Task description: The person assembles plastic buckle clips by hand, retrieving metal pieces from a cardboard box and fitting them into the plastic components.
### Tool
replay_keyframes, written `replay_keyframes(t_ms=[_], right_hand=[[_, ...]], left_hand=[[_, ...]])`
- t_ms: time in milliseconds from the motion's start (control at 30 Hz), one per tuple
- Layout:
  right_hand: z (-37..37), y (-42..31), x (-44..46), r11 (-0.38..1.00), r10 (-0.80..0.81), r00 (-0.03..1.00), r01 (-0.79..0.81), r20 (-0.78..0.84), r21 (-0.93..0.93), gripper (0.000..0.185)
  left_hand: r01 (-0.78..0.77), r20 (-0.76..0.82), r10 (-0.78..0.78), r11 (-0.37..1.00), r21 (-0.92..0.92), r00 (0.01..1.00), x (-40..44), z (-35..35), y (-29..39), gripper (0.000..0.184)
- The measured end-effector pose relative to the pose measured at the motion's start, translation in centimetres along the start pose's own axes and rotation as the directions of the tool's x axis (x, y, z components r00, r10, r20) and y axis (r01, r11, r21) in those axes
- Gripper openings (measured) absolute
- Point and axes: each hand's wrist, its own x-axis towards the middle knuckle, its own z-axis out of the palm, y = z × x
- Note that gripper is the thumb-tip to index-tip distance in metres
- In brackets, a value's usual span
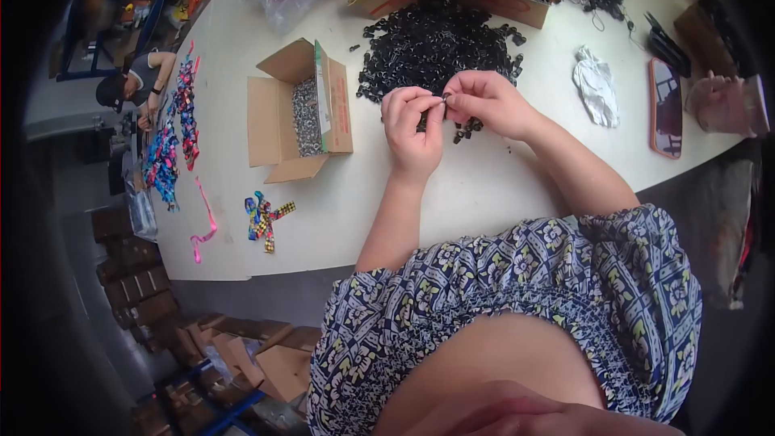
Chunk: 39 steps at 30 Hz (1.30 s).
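Observation:
My left hand (413,131) and my right hand (490,105) meet at the near edge of a large pile of small black pieces (440,44), which look like plastic clips. Thumbs and fingertips of both hands pinch together on one small dark piece (445,98), mostly covered by the fingers. A few loose black pieces (463,131) lie just under my right hand. To the left stands an open cardboard box (337,105) holding many small silvery metal parts (307,117).
Boxes of black pieces (504,6) stand at the back. Crumpled foil (596,87), a phone (666,109) and a cup (726,105) lie to the right. Colourful ribbons (187,113), a pink strip (205,222) and a patterned ribbon bundle (265,220) lie left. Another person (137,85) works at the far left.

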Motion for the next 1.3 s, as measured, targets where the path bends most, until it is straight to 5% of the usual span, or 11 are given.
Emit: replay_keyframes(t_ms=[233,333,733,1033,1300], right_hand=[[0.0,0.8,-0.3,0.955,-0.159,0.986,0.142,-0.044,-0.259,0.012],[-0.3,0.3,-0.4,0.952,-0.06,0.998,0.051,-0.021,-0.301,0.012],[0.1,-0.4,-0.9,0.709,-0.245,0.969,0.155,-0.035,-0.688,0.011],[0.6,-0.7,-0.9,0.66,-0.22,0.975,0.125,-0.031,-0.741,0.011],[0.4,0.3,-0.7,0.521,-0.371,0.926,0.265,0.064,-0.812,0.012]], left_hand=[[0.015,-0.009,-0.015,0.998,0.063,1.0,-0.2,-0.2,0.2,0.008],[0.0,0.015,-0.002,0.991,0.137,1.0,-0.4,-0.3,0.1,0.01],[-0.015,0.203,-0.044,0.96,0.28,0.978,-0.6,-0.5,0.5,0.008],[0.048,0.204,-0.115,0.951,0.306,0.972,-1.0,-0.2,0.5,0.008],[0.098,0.177,-0.17,0.93,0.354,0.969,-1.2,-0.1,0.7,0.009]])
